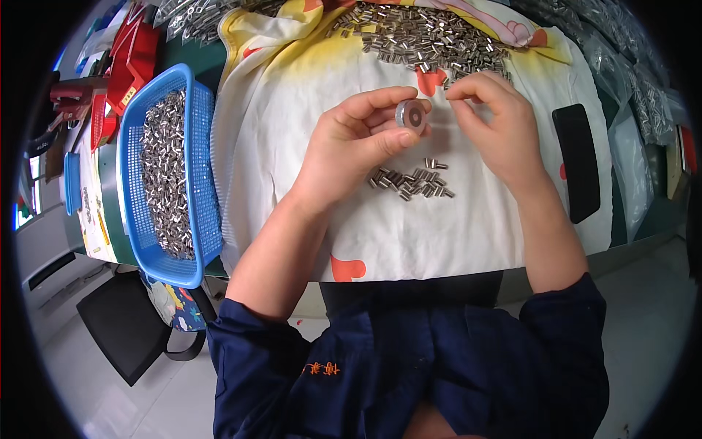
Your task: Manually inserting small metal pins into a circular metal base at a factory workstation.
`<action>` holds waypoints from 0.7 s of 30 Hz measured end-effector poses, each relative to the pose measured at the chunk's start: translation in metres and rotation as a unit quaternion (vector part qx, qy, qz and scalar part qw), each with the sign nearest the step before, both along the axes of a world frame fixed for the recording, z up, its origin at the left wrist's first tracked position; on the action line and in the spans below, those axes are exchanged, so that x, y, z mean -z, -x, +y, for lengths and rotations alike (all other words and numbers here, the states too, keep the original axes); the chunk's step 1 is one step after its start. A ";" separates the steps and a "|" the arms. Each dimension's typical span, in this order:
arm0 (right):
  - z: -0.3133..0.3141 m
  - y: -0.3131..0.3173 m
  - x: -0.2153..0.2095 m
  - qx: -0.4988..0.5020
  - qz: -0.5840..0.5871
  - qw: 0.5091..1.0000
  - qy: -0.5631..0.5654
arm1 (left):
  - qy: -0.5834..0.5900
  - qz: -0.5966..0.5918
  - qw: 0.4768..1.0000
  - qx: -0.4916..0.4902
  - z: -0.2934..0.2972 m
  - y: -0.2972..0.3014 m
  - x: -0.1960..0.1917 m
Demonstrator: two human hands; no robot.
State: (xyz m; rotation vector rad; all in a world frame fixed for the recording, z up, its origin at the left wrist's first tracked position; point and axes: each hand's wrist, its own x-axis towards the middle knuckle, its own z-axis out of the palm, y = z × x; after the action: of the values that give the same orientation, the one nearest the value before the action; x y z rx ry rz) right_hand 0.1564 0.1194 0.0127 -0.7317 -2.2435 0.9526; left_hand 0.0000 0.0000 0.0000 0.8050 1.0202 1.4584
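While the blue basket (208, 183) at far left holds many metal cylinders (167, 175), my left hand (349, 146) clamps a round metal piece (414, 115) between thumb and fingers, a small group of cylinders (411, 183) lying nearer me. Beyond lies a large heap (431, 36); my right hand (504, 128) has thumb and forefinger close, grip undeterminable. I judge work partway, that heap outstanding.
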 end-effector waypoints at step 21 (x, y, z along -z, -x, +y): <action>-0.018 0.008 -0.007 -0.067 0.097 0.980 -0.161 | -0.002 -0.145 0.989 -0.012 -0.001 0.001 0.004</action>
State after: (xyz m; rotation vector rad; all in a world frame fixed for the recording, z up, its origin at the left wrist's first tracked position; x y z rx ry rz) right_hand 0.1484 0.1010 0.0197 -0.3325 -2.2188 0.6651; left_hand -0.0015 -0.0009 -0.0036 0.5637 0.8085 1.5467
